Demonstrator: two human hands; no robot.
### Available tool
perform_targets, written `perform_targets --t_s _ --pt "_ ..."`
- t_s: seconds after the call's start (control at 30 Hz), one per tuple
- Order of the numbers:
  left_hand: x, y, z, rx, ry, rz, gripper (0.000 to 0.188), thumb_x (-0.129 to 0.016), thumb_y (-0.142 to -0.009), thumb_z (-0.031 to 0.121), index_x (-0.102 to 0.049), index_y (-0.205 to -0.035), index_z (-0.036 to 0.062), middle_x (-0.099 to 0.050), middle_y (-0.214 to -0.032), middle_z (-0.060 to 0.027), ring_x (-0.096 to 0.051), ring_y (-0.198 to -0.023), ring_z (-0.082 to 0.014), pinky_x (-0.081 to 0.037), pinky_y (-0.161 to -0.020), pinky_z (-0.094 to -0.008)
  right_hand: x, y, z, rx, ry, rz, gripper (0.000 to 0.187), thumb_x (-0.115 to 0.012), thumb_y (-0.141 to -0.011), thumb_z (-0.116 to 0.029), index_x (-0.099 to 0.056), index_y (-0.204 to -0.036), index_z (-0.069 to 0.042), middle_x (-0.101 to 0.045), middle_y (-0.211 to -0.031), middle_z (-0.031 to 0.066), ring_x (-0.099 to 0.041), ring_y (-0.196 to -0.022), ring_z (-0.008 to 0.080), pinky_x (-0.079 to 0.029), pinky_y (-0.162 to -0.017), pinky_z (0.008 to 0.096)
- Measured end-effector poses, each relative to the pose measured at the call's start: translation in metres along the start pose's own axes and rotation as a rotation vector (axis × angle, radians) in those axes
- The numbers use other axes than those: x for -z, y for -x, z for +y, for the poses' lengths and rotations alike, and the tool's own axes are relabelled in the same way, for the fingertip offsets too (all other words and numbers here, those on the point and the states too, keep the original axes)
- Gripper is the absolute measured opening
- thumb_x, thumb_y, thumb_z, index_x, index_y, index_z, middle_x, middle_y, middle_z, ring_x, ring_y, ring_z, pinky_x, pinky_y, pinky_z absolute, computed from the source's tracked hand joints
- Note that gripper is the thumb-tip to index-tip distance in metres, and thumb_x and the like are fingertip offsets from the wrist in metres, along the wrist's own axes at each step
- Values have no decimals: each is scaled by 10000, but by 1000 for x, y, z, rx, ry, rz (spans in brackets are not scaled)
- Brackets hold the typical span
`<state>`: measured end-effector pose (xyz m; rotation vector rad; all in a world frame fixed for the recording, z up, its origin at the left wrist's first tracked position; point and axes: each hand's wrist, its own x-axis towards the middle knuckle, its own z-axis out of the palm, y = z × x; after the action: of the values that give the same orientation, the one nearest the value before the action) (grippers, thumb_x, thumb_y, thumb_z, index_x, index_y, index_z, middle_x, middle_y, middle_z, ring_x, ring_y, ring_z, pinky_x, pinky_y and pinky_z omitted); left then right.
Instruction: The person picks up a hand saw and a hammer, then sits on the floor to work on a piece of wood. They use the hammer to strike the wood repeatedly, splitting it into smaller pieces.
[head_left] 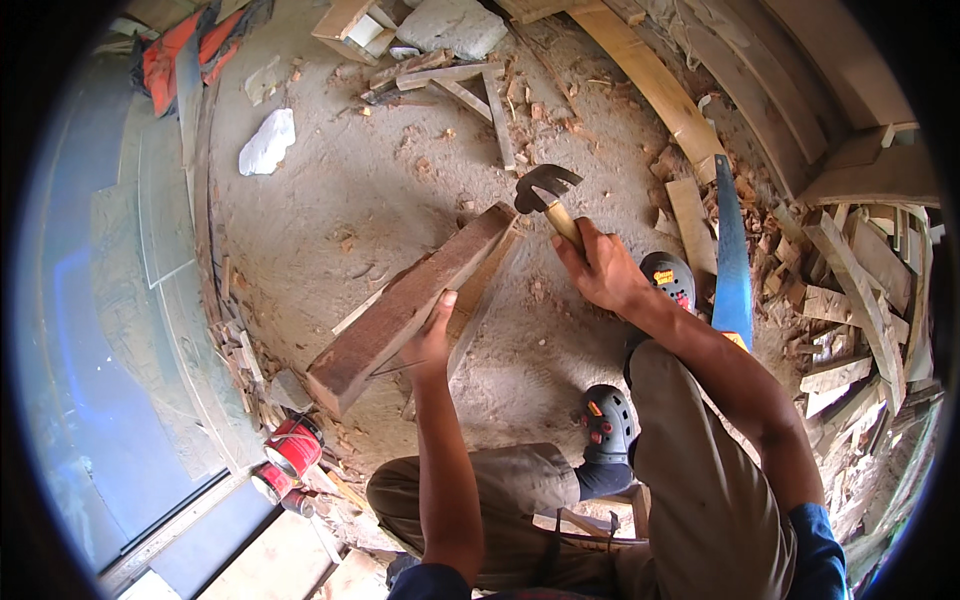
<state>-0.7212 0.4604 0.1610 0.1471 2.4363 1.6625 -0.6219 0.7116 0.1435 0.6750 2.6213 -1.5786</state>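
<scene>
My left hand [430, 345] grips a thick reddish-brown wooden beam [405, 305], thumb along its near side and most fingers hidden. The beam slants from lower left to upper right. A thin dark sliver or nail shows beside this hand; I cannot make out which. My right hand [604, 268] is closed around the pale wooden handle of a claw hammer [546, 186]. The dark hammer head is close to the beam's far upper end; whether they touch is unclear. Beneath the beam lies a paler board [486, 285], partly covered by it.
A blue-bladed handsaw [732, 260] stands right of my knees, beside heaped wood offcuts [850, 300]. Red cans [294, 447] sit at lower left. Joined wood strips [480, 90], a stone slab [455, 25] and a white chunk [267, 142] lie farther off. Wood chips litter the ground.
</scene>
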Motion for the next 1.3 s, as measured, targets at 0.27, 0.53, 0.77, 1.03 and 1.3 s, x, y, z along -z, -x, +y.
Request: perform_targets --t_s 0.27,0.53,0.77,1.03,1.3 --pt "-5 7 18 10 -148 -28 331 -785 -863 224 -702 -1092 0 -713 -1125 -120 -638 -1049 -233 -467 -953 -356 15 -26 -67 30 -126 61 289 -527 -1022 -267 -482 -1018 19 -589 -683 261 -619 -690 480 -485 -613 490" --pt "-9 7 15 16 -194 -72 340 -803 -843 168 -675 -1103 -10 -699 -1105 -114 -643 -1018 -232 -487 -922 -353 -16 -45 -5 131 140 106 295 -556 -1005 -233 -446 -1060 35 -607 -640 251 -610 -622 512 -487 -548 545" --pt "2 10 -10 -171 -216 -65 361 -808 -830 143 -632 -1099 -22 -691 -1030 -127 -645 -931 -244 -505 -856 -352 2 -41 -33 120 54 91 311 -554 -988 -231 -457 -1036 61 -623 -659 296 -635 -629 507 -515 -539 555" --pt "-7 16 -3 -378 -160 -35 421 -784 -836 129 -608 -1191 -15 -631 -1207 -157 -601 -1099 -269 -457 -971 -391 16 -35 -58 179 12 90 327 -570 -989 -223 -448 -1068 70 -596 -617 289 -630 -580 490 -493 -507 558" --pt "-1 13 -27 -374 -213 -78 507 -850 -753 112 -656 -1213 26 -592 -1249 -131 -577 -1136 -297 -460 -979 -396 -26 -26 0 181 273 110 320 -596 -968 -184 -449 -1082 76 -597 -622 290 -635 -587 474 -505 -531 545"
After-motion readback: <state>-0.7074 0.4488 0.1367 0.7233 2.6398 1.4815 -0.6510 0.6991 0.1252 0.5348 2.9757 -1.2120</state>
